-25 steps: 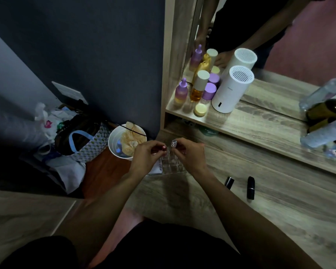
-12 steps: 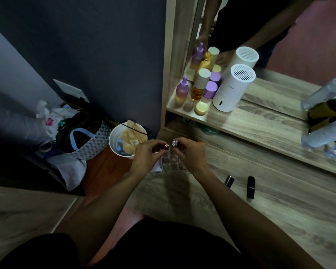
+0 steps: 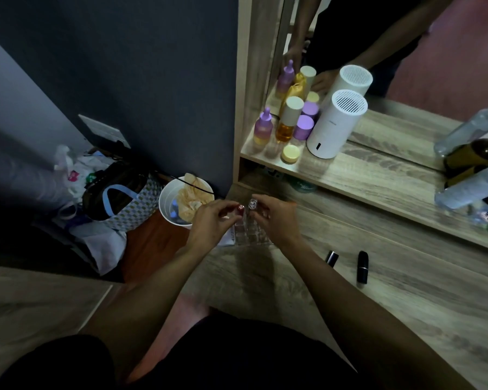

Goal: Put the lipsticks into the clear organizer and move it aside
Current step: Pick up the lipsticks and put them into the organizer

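Observation:
The clear organizer (image 3: 250, 233), a grid of small cells, stands at the left end of the wooden vanity top (image 3: 406, 305). My left hand (image 3: 213, 223) pinches a red-tipped lipstick (image 3: 240, 208) just above it. My right hand (image 3: 276, 220) holds a silver-topped lipstick (image 3: 251, 204) upright beside the red one, over the organizer's far cells. Two black lipsticks lie on the vanity top to the right: a short one (image 3: 332, 258) and a longer one (image 3: 362, 267).
On the raised shelf stand purple and amber bottles (image 3: 283, 123), a yellow jar (image 3: 290, 153) and a white cylinder device (image 3: 337, 125) before a mirror. Clear bottles (image 3: 468, 190) lie at the far right. On the floor to the left sit a white bin (image 3: 181, 204) and bags (image 3: 119, 201).
Both hands have stayed over the organizer with their lipsticks; only a slight shift of the view and fingers shows.

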